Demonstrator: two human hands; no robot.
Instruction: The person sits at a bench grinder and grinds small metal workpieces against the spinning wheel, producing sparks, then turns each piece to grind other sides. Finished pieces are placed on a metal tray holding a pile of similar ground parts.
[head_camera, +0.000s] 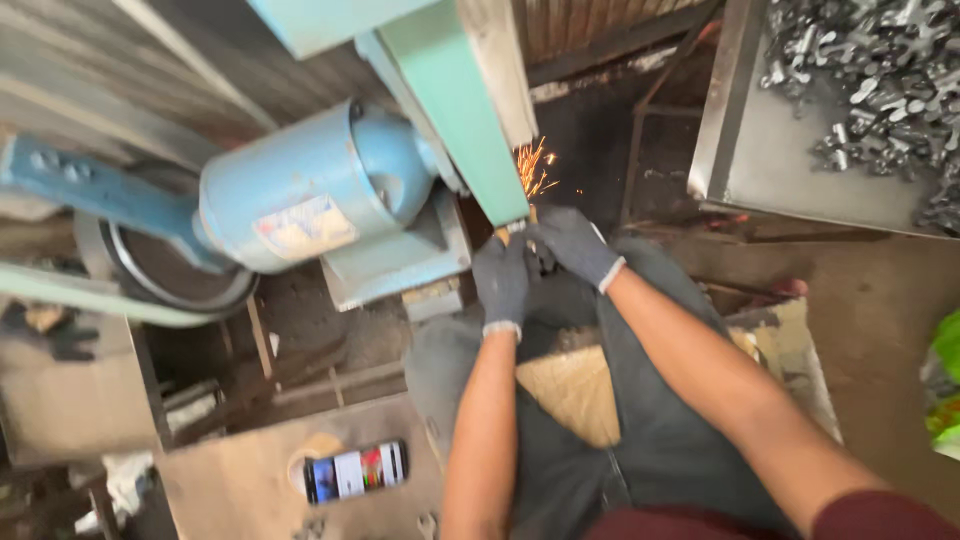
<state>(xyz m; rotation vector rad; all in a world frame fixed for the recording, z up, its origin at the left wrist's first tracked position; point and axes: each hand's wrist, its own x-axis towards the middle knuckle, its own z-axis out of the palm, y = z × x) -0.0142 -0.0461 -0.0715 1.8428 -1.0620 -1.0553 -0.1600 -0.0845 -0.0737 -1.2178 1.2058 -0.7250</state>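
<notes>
Both my hands wear dark grey gloves and meet at the lower end of a green belt-grinder arm (455, 110). My left hand (502, 283) and my right hand (572, 243) together pinch a small metal piece (517, 229) against the machine. Orange sparks (535, 168) fly up just above my fingers. The piece is mostly hidden by the gloves. A blue electric motor (315, 190) sits just left of my hands.
A metal tray (790, 170) at the upper right holds several shiny metal parts (880, 70). A phone (355, 471) with a lit screen lies on a brown board at the bottom. My dark trousers and a wooden seat (570, 390) are below.
</notes>
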